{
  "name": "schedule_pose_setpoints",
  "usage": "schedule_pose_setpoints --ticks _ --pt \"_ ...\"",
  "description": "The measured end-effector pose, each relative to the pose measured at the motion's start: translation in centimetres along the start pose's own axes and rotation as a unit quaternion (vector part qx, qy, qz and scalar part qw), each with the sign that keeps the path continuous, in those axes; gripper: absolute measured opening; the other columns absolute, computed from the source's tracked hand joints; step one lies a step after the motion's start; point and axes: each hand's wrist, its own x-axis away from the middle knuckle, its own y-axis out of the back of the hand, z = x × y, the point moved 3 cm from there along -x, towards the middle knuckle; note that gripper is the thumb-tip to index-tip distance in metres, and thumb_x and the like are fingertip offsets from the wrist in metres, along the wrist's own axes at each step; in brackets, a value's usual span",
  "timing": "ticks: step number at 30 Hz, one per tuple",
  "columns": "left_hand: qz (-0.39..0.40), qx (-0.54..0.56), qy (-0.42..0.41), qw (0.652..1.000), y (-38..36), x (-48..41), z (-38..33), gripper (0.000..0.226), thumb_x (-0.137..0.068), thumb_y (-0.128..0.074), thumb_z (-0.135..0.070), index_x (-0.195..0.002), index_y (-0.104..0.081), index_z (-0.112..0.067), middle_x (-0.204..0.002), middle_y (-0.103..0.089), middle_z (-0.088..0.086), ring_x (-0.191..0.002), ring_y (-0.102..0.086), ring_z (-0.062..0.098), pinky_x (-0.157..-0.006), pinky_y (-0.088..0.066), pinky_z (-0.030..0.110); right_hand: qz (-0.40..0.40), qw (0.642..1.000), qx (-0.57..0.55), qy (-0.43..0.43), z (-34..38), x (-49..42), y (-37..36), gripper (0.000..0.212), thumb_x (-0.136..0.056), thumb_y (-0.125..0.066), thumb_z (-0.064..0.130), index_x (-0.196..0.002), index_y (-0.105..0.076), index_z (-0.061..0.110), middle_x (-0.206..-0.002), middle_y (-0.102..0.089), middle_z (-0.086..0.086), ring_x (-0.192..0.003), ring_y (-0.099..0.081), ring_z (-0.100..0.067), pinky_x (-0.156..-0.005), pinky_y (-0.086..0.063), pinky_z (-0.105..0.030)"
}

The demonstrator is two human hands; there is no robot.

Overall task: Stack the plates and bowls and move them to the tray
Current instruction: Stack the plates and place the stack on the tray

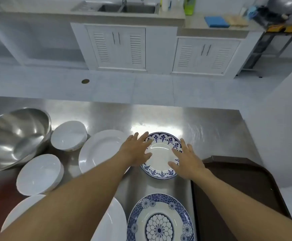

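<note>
fingers [145,136] spread, flanking blue-rimmed plate [161,153] edges

Blue-rimmed plate [161,156] flat beside tray [242,181]

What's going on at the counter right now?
A person's left hand and right hand reach, open, over the blue-rimmed plate on the steel counter. It isn't lifted yet. The brown tray to the right holds nothing visible. White plates and bowls wait unstacked on the left.
</note>
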Motion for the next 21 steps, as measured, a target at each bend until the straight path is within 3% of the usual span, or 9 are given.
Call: schedule_pose_setpoints --ticks 3,7,9,12,18,21 --pt "0.022 -0.017 0.000 1.000 -1.1 -0.8 -0.2 0.067 -0.099 -0.034 -0.053 -0.157 -0.016 -0.028 -0.168 0.004 0.001 -0.152 -0.008 0.039 -0.123 -0.012 0.048 0.019 0.999 0.047 0.001 -1.1 -0.2 -1.1 0.061 -0.095 -0.045 0.054 -0.150 -0.039 0.027 -0.167 0.015 -0.003 -0.153 0.008 -0.034 -0.115 -0.031 -0.049" --pt "0.046 -0.052 -0.016 0.997 -2.6 -1.5 -0.7 0.065 -0.097 -0.042 -0.048 -0.154 -0.022 -0.024 -0.168 0.002 0.004 -0.146 -0.020 0.041 -0.119 -0.023 0.048 0.017 1.000 0.017 0.008 -1.8 -0.4 -1.9 0.054 -0.097 -0.052 0.039 -0.146 -0.045 0.018 -0.167 0.015 -0.004 -0.153 0.004 -0.036 -0.117 -0.030 -0.048" --pt "0.065 -0.054 -0.021 0.996 -3.2 -1.8 -1.1 0.062 -0.097 -0.048 -0.040 -0.151 -0.028 -0.020 -0.167 0.001 0.006 -0.140 -0.026 0.042 -0.114 -0.030 0.048 0.003 1.000 -0.013 0.008 -1.7 -0.5 -2.0 0.047 -0.097 -0.056 0.028 -0.140 -0.050 0.011 -0.167 0.015 -0.007 -0.151 -0.014 -0.034 -0.114 -0.036 -0.043" --pt "0.082 -0.023 -0.012 0.996 -3.7 -2.0 -1.5 0.056 -0.096 -0.055 -0.029 -0.146 -0.034 -0.015 -0.166 -0.003 0.007 -0.140 -0.025 0.043 -0.108 -0.040 0.050 -0.008 0.999 -0.042 -0.005 -1.1 -0.6 -2.0 0.031 -0.095 -0.058 0.014 -0.124 -0.055 0.006 -0.167 0.010 -0.011 -0.122 -0.054 -0.032 -0.096 -0.048 -0.038" --pt "0.067 -0.019 0.006 0.998 -3.4 -2.0 -1.6 0.059 -0.093 -0.063 -0.025 -0.143 -0.036 -0.008 -0.163 -0.014 0.012 -0.133 -0.030 0.042 -0.102 -0.046 0.047 -0.052 0.995 -0.082 -0.033 -1.1 -0.4 -2.0 0.030 -0.089 -0.062 0.002 -0.118 -0.057 0.004 -0.168 0.000 -0.005 -0.115 -0.058 -0.033 -0.096 -0.050 -0.041" --pt "0.055 -0.026 -0.001 0.998 -2.9 -1.5 -1.8 0.067 -0.092 -0.064 -0.024 -0.147 -0.029 -0.006 -0.166 -0.003 0.013 -0.134 -0.028 0.043 -0.103 -0.045 0.046 -0.076 0.993 -0.090 -0.029 -1.0 0.5 -1.8 0.029 -0.088 -0.063 0.003 -0.116 -0.056 0.005 -0.168 -0.002 -0.003 -0.114 -0.060 -0.034 -0.094 -0.051 -0.039"
